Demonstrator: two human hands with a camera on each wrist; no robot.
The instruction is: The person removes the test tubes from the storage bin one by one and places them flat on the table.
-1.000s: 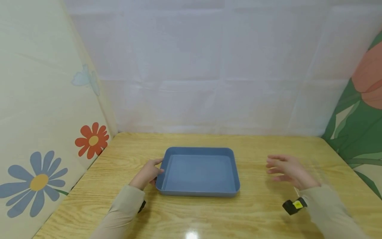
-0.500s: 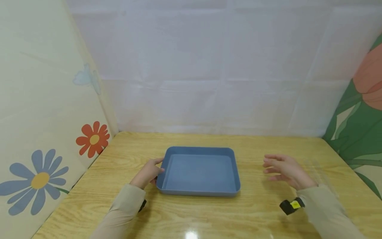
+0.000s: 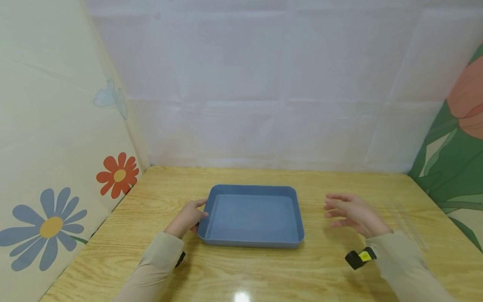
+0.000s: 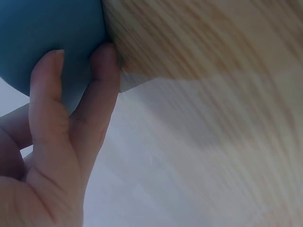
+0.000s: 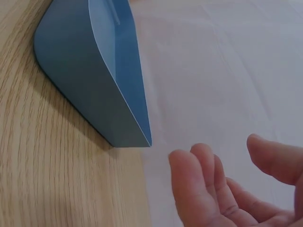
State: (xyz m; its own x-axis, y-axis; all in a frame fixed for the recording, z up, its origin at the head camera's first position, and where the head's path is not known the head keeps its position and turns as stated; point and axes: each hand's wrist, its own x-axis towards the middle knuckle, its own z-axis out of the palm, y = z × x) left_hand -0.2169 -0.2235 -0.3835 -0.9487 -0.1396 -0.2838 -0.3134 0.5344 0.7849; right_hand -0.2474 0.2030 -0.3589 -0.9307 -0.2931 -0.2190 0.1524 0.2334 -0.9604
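In the head view a shallow blue rectangular tray (image 3: 254,218) lies on the table, its inside bare. My left hand (image 3: 188,218) grips its left side, with fingertips against the wall near the rim. From the left wrist, curved fingers (image 4: 47,75) touch the outer blue wall of the tray (image 4: 28,28); part of their hold is hidden. To the right of the tray, my right hand (image 3: 352,213) hovers apart from it, fingers loosely bent and thumb spread away. Seen from the right wrist, nothing is between thumb and fingers of the right hand (image 5: 236,194), beside the tray corner (image 5: 80,71).
Thin clear sticks (image 3: 409,226) lie on the wooden table (image 3: 241,268) right of my right forearm. A white sheet (image 3: 279,84) hangs behind the table. Flower-patterned cloths stand at the left (image 3: 45,138) and right sides. Each wrist wears a small black device.
My right hand has moved left, a little closer to the tray, uncovering more of the clear sticks. My left hand and the tray stay in place.
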